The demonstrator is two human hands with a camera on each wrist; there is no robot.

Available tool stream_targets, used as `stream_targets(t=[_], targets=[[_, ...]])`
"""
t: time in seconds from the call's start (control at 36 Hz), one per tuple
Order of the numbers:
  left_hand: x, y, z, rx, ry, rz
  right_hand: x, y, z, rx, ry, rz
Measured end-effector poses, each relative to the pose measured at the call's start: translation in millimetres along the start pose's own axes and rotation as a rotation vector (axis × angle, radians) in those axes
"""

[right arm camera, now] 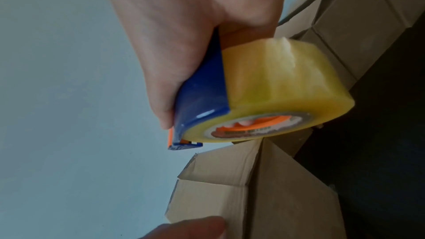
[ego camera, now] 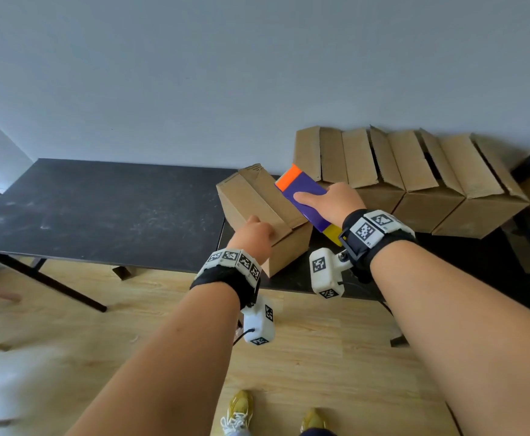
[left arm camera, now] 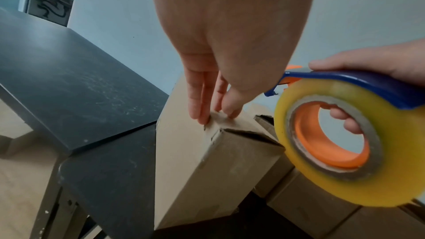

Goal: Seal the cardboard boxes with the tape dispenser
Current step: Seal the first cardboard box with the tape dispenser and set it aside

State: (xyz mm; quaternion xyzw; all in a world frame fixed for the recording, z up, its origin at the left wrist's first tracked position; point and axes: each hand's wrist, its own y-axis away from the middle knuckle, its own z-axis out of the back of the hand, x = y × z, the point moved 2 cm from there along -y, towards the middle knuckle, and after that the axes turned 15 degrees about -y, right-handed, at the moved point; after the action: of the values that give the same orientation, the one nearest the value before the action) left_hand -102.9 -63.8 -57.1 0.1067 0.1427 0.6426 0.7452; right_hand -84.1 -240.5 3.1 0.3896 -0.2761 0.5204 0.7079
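While taped: box (ego camera: 257,209) sat on table (ego camera: 100,212)
Left hand (ego camera: 252,236): fingers straight — pressed flap
Right hand (ego camera: 336,201): curled round dispenser (ego camera: 304,193) — above box

From head height we look forward and down over both forearms at the tabletop (ego camera: 100,209), while our two wrist cameras sit close behind each hand, facing along the fingers, and all three views share the cardboard box (ego camera: 257,209) at twelve o'clock.
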Motion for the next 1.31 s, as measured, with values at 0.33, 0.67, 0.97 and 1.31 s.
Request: stream_targets(t=[0.33,0.67,0.97,1.31], targets=[[37,-5,65,-0.276,0.592,0.212,23,15,17,0.125,-0.247,0.097],[70,-22,97,-0.064,1.074,0.285,66,8,-16,0.237,-0.275,0.103],[121,-67,127,0.013,1.221,0.199,97,-27,-57,0.182,-0.266,0.021],[137,-105,122,0.191,1.179,0.069,99,-40,-77,0.129,-0.307,-0.098]])
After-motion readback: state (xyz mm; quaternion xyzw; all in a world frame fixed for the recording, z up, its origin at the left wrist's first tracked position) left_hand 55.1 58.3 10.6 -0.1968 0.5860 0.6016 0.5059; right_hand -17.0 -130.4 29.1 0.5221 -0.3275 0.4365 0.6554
